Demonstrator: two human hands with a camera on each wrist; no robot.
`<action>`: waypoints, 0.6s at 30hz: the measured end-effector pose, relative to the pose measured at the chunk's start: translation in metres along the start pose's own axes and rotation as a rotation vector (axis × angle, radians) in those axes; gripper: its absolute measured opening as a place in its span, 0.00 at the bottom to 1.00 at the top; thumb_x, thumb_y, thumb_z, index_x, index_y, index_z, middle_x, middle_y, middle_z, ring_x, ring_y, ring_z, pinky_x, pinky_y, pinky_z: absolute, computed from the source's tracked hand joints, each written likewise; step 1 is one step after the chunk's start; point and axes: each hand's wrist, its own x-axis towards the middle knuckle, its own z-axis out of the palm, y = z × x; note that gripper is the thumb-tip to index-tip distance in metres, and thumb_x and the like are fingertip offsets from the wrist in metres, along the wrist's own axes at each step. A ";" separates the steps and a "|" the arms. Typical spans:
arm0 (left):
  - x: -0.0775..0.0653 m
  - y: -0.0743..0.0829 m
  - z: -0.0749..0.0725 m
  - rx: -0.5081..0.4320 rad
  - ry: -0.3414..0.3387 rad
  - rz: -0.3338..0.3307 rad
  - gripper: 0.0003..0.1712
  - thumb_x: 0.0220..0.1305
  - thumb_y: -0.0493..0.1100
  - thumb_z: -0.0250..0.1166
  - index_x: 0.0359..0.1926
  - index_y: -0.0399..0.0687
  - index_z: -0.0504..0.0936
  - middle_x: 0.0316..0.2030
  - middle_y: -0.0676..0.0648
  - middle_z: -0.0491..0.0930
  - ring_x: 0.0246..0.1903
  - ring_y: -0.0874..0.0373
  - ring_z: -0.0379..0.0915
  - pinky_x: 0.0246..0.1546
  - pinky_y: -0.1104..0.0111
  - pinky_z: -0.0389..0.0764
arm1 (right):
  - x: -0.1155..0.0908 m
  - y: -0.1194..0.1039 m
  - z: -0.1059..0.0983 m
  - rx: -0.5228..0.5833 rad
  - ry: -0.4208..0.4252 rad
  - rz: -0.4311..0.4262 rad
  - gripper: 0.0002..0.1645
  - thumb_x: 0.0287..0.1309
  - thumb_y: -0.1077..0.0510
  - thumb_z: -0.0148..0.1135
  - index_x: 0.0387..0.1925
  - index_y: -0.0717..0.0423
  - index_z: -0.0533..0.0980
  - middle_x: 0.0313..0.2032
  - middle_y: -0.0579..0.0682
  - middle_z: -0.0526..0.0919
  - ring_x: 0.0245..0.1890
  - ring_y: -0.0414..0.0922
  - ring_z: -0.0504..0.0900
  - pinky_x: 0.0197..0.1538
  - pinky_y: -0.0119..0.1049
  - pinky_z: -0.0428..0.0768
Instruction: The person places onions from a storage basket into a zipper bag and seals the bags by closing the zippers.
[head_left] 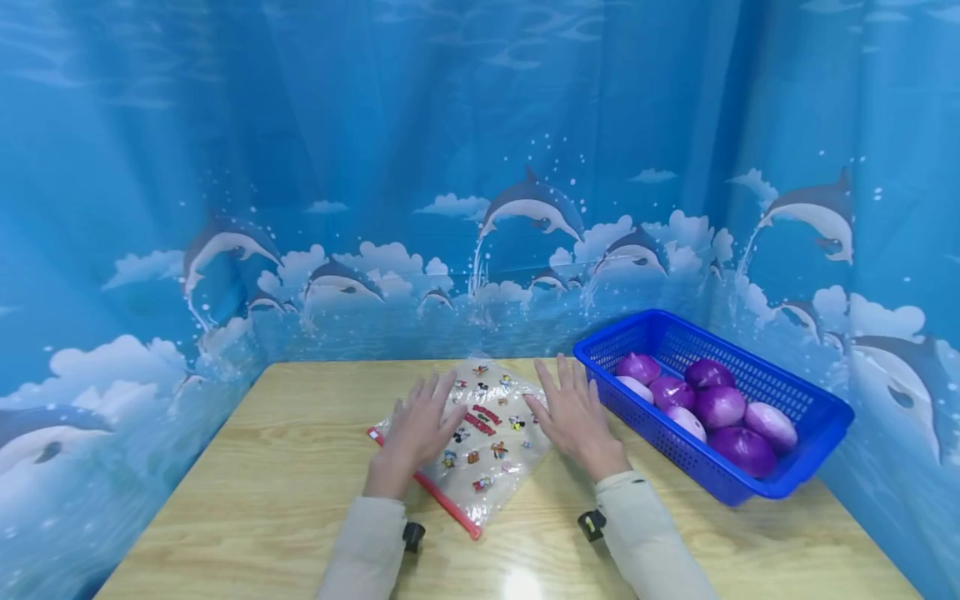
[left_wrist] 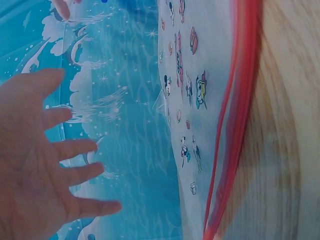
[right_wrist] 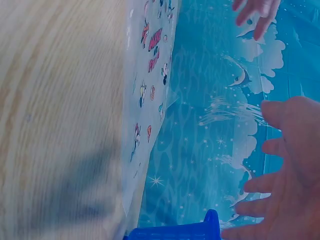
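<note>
On the wood-grained desk [head_left: 247,492] I see a thin plastic bag [head_left: 498,468], flat, translucent, printed with small cartoon figures, its red zip strip [head_left: 447,502] smooth and straight. Only the head view shows me the glossy, round purple onions [head_left: 720,407] inside the perforated blue basket [head_left: 813,454]; the wrist views show better that the left hand [head_left: 422,429] and right hand [head_left: 576,417] are raised, fingers spread, holding nothing. The bag lies below, between them.
</note>
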 end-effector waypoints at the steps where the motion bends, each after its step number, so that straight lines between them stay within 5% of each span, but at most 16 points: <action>1: 0.000 -0.001 0.000 -0.007 -0.009 0.014 0.39 0.78 0.64 0.51 0.82 0.62 0.52 0.81 0.40 0.53 0.80 0.38 0.48 0.79 0.34 0.55 | 0.000 0.000 0.000 0.011 -0.006 -0.004 0.41 0.79 0.37 0.42 0.82 0.48 0.50 0.80 0.68 0.46 0.80 0.70 0.47 0.79 0.72 0.52; 9: 0.002 -0.007 0.000 -0.092 -0.087 0.088 0.31 0.69 0.47 0.69 0.71 0.52 0.74 0.70 0.44 0.75 0.71 0.44 0.70 0.74 0.46 0.73 | -0.002 0.005 0.002 0.038 -0.035 -0.021 0.39 0.74 0.45 0.57 0.78 0.53 0.60 0.74 0.67 0.66 0.72 0.67 0.69 0.73 0.69 0.71; 18: 0.014 -0.024 0.002 -0.161 -0.184 0.065 0.34 0.60 0.43 0.76 0.67 0.50 0.78 0.68 0.44 0.77 0.70 0.42 0.70 0.74 0.44 0.72 | -0.003 0.013 0.002 0.108 -0.057 -0.038 0.39 0.72 0.49 0.60 0.77 0.57 0.61 0.73 0.68 0.68 0.72 0.67 0.69 0.76 0.66 0.68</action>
